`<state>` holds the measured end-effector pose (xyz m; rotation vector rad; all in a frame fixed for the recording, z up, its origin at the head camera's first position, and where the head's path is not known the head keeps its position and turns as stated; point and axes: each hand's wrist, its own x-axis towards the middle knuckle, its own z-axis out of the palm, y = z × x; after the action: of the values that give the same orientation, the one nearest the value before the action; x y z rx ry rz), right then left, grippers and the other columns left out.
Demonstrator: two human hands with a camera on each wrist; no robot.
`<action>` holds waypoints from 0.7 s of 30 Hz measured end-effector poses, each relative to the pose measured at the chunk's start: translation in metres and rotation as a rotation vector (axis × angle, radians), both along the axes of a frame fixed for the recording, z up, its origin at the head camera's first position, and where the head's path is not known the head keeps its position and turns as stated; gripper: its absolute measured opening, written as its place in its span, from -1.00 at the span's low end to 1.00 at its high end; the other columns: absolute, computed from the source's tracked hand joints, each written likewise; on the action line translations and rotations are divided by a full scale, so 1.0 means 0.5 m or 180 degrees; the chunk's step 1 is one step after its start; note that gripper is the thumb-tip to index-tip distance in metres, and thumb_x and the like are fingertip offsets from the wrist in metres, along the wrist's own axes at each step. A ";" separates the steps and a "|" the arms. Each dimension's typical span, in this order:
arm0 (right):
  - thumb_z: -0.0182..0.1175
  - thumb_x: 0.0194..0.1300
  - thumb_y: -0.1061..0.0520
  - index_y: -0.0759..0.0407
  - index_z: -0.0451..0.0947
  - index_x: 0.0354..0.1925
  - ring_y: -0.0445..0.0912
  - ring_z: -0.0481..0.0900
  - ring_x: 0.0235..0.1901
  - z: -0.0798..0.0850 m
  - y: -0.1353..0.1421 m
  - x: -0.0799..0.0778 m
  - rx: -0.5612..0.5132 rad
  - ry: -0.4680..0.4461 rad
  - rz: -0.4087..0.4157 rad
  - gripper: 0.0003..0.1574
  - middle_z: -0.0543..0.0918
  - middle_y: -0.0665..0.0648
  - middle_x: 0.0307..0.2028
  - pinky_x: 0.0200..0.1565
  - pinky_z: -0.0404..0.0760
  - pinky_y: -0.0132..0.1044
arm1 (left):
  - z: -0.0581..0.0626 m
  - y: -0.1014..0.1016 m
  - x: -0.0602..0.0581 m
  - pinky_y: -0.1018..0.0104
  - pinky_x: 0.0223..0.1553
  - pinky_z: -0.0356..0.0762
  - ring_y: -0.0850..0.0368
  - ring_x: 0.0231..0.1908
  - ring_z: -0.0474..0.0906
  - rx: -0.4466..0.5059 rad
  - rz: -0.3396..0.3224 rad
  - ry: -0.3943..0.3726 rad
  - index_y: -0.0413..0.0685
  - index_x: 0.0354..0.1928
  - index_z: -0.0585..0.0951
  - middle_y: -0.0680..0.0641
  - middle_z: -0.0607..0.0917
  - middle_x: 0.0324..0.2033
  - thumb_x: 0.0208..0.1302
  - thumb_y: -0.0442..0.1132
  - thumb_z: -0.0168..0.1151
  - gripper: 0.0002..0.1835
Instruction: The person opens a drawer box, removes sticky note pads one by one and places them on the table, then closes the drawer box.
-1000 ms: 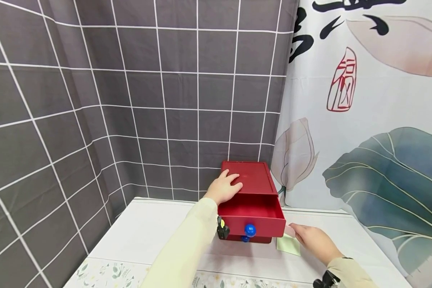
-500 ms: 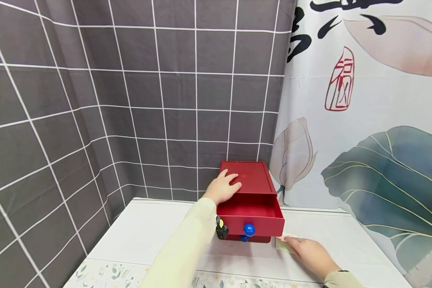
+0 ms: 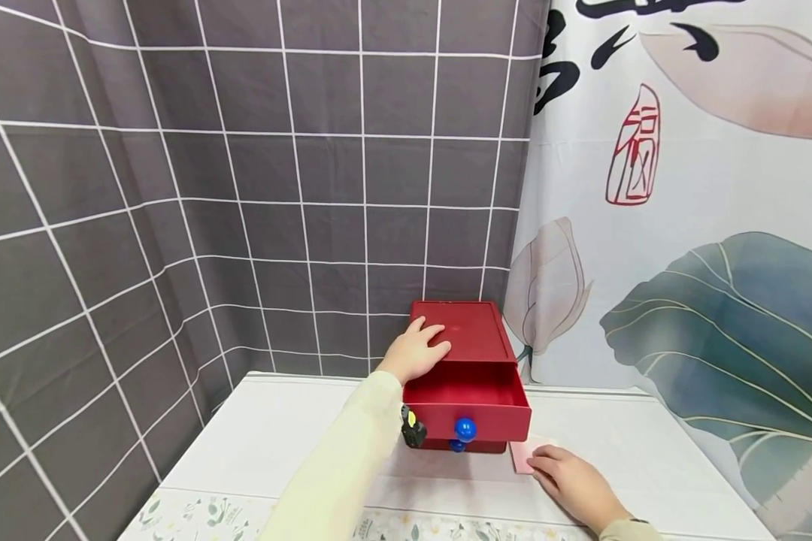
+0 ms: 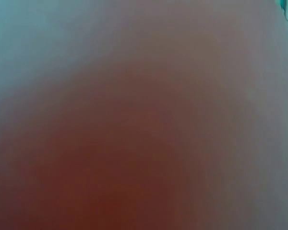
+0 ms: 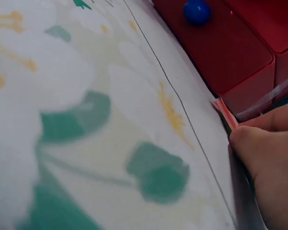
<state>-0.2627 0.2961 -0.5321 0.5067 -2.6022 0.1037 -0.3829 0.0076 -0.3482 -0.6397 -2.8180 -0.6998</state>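
A red drawer box (image 3: 470, 327) stands against the wall, its upper drawer (image 3: 429, 423) pulled out with a blue knob (image 3: 465, 429) on the front. The inside that shows is bare red. My left hand (image 3: 415, 353) rests on the box's top left side with fingers spread. Beside the drawer's right front corner, my right hand (image 3: 571, 481) pinches pink sticky notes (image 3: 522, 457) between thumb and fingers. In the right wrist view the notes (image 5: 225, 111) show as a thin stack, edge-on, a darker layer under the pink. The left wrist view is a reddish blur.
A second blue knob (image 3: 457, 446) sits low on the box, below the pulled-out drawer. The white table (image 3: 298, 421) has a flower-patterned front strip (image 3: 206, 511). Behind hang a grey grid cloth (image 3: 325, 248) and a printed lotus cloth (image 3: 704, 323).
My right hand has come lower and slightly forward over the notes. A pale green note showed beside the drawer earlier; now the pink side shows there. My left hand stays on the box.
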 end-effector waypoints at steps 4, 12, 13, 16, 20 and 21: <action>0.33 0.01 -0.02 -0.05 0.68 -0.31 -0.25 0.51 -0.25 -0.016 0.003 -0.008 -0.0216 0.0061 0.0033 -0.79 0.53 -0.17 -0.28 -0.18 0.55 -0.24 | 0.001 -0.001 0.002 0.00 0.17 0.23 -0.10 0.21 0.26 -0.0006 -0.0004 -0.0019 0.26 0.28 0.35 -0.08 0.16 0.34 0.22 0.19 -0.06 -0.42; 0.40 -0.09 0.09 -0.10 0.62 -0.40 -0.29 0.43 -0.28 -0.030 0.007 -0.016 -0.0698 0.0347 0.0196 -0.81 0.48 -0.21 -0.32 -0.23 0.52 -0.22 | 0.004 0.002 0.007 -0.02 0.16 0.23 -0.12 0.21 0.26 0.0020 -0.0006 -0.0024 0.25 0.27 0.37 -0.08 0.16 0.34 0.21 0.19 -0.06 -0.43; 0.40 -0.09 0.10 -0.09 0.62 -0.40 -0.28 0.43 -0.28 -0.031 0.007 -0.016 -0.0710 0.0367 0.0215 -0.80 0.49 -0.20 -0.31 -0.23 0.51 -0.22 | 0.004 0.002 0.007 -0.02 0.16 0.23 -0.12 0.21 0.26 0.0023 -0.0009 -0.0026 0.25 0.27 0.37 -0.08 0.16 0.34 0.21 0.18 -0.06 -0.43; 0.39 -0.08 0.09 -0.07 0.63 -0.33 -0.25 0.46 -0.22 -0.030 0.005 -0.013 -0.0758 0.0405 0.0206 -0.76 0.51 -0.18 -0.27 -0.15 0.47 -0.26 | 0.005 0.003 0.008 -0.02 0.16 0.23 -0.12 0.21 0.26 0.0012 -0.0010 -0.0022 0.25 0.27 0.36 -0.08 0.16 0.34 0.21 0.18 -0.06 -0.42; 0.39 -0.09 0.10 -0.03 0.61 -0.20 -0.18 0.47 -0.10 -0.023 -0.010 -0.003 -0.0880 0.0550 0.0235 -0.62 0.54 -0.13 -0.17 0.06 0.23 -0.53 | 0.007 0.002 0.007 -0.01 0.16 0.23 -0.12 0.20 0.27 -0.0005 -0.0008 -0.0004 0.25 0.27 0.37 -0.09 0.16 0.34 0.21 0.19 -0.06 -0.42; 0.39 -0.11 0.12 -0.01 0.60 -0.18 -0.16 0.47 -0.10 -0.020 -0.016 0.000 -0.0940 0.0639 0.0282 -0.59 0.54 -0.11 -0.16 0.09 0.15 -0.59 | 0.006 0.002 0.007 -0.01 0.16 0.24 -0.13 0.20 0.27 -0.0004 -0.0009 -0.0003 0.25 0.27 0.37 -0.09 0.17 0.34 0.21 0.19 -0.06 -0.42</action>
<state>-0.2627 0.2883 -0.5422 0.4964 -2.3164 0.4365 -0.3794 0.0087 -0.3451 -0.6438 -2.8191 -0.6990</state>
